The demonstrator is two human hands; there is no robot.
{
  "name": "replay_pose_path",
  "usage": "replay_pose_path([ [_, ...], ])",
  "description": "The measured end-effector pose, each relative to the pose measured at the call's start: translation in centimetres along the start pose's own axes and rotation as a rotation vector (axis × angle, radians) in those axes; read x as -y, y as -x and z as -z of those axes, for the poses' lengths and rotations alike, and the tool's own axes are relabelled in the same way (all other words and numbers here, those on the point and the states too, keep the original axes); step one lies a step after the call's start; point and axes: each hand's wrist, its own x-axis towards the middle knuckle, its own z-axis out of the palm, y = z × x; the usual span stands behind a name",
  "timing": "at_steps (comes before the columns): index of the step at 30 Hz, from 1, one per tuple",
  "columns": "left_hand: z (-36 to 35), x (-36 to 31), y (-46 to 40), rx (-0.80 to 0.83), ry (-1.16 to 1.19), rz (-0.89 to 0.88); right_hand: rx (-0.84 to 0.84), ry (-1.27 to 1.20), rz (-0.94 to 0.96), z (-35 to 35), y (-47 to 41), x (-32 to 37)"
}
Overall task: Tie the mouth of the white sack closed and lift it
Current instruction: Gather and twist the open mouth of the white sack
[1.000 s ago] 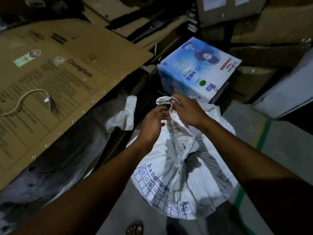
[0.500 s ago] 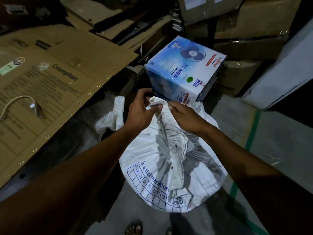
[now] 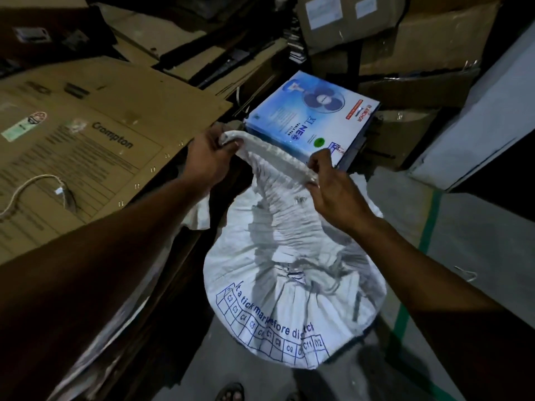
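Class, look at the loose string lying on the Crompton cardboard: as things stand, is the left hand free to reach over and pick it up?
Probably not yet. The left hand grips one end of the white sack's twisted mouth, the right hand the other. The string lies uncovered on the cardboard; only letting go would free the hand.

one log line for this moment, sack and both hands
step: tying mouth | left hand: grips one end of twisted neck | right hand: pinches other end | sack: on floor, not lifted | knot: none seen
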Motion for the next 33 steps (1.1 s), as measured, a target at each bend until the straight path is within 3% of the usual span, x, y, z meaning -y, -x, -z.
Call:
replay_pose_path([
  [6,0.7,-3.6,-2.0,0.004,-0.134,-0.156,-0.099,0.090,0.199,2.7,-1.6,0.6],
  [11,0.8,-5.9,-3.0,-0.044,-0.306,-0.222,-0.131,0.116,0.072,2.9,-2.4,1.1],
  [17,2.5,-5.1,-1.9,0.076,-0.487,-0.271,-0.094,0.158,-0.058,2.8,-3.0,1.4],
  [24,1.7,-3.8,2.0,0.216,-0.485,-0.215,-0.030,-0.042,-0.247,2.2,-4.6,2.6],
  [30,-0.6,-2.2,4.4,0.322,-0.430,-0.341,0.062,-0.213,-0.364,2.3,-5.2,3.9],
  [33,-2.8,-1.4,5.4,0.411,-0.348,-0.405,0.093,-0.365,-0.337,1.7,-4.8,4.8],
])
